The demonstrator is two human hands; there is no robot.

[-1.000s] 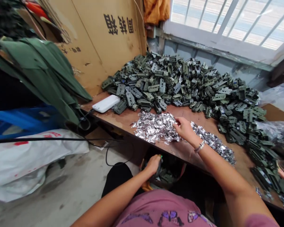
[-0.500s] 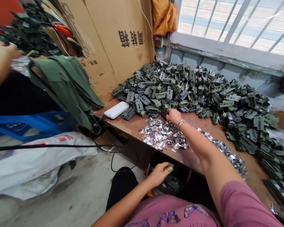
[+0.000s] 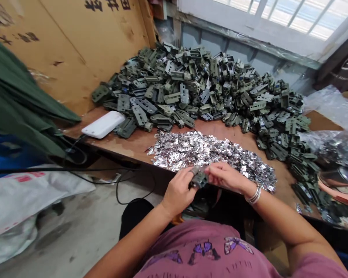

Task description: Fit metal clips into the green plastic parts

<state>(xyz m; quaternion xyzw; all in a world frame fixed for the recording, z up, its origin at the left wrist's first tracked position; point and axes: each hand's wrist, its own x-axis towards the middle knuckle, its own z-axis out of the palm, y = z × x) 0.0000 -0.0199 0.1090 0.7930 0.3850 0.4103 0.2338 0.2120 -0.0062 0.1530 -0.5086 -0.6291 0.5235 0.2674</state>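
My left hand [image 3: 179, 192] is closed around a dark green slotted housing [image 3: 199, 178], held in front of the table's near edge. Against the right side of that housing, the fingers of my right hand [image 3: 226, 177] are pinched together. What they hold, if anything, is hidden. Just beyond both hands, a spread of small shiny metal clips [image 3: 197, 148] lies on the brown table [image 3: 127, 148]. Behind the clips rises a large heap of similar green housings [image 3: 174, 92].
A white phone-like device [image 3: 103, 124] with a cable lies at the table's left. Cardboard [image 3: 75, 58] stands behind it, with green cloth [image 3: 23, 85] hanging nearby. Clear plastic bags [image 3: 333, 104] are at the right. A white sack [image 3: 40, 197] rests on the floor.
My right hand has come back from the front of the green heap and met my left hand, which has risen from above my lap. The view has turned right; the other person is out of sight.
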